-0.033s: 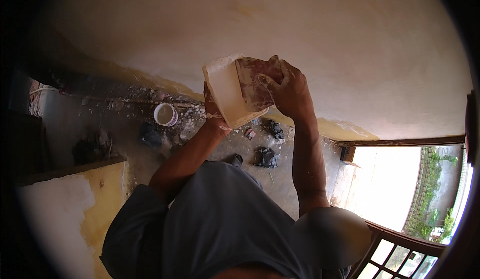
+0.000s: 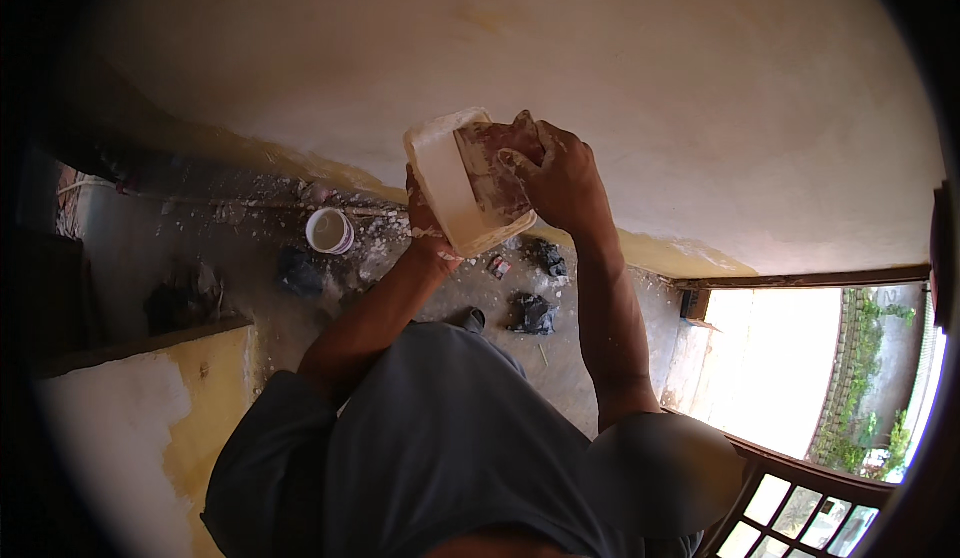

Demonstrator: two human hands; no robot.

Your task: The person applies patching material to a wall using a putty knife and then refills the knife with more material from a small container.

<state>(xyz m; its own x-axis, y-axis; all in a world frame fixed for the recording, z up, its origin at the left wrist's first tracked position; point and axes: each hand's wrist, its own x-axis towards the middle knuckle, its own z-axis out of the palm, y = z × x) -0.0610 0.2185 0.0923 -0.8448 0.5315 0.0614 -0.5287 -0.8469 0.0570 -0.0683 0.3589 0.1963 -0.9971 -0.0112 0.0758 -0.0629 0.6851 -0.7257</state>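
Note:
My left hand grips a flat whitish board from behind, holding it tilted up in front of a cream plastered wall. My right hand is shut on a wide, putty-smeared blade and presses it flat against the board's face. Both forearms rise from my grey shirt at the lower edge. Pale smears mark my left wrist.
On the dusty floor below stand a small white bucket and several dark lumps or bags. A low wall with yellow and white patches is at the left. A brown railing and a bright opening are at the right.

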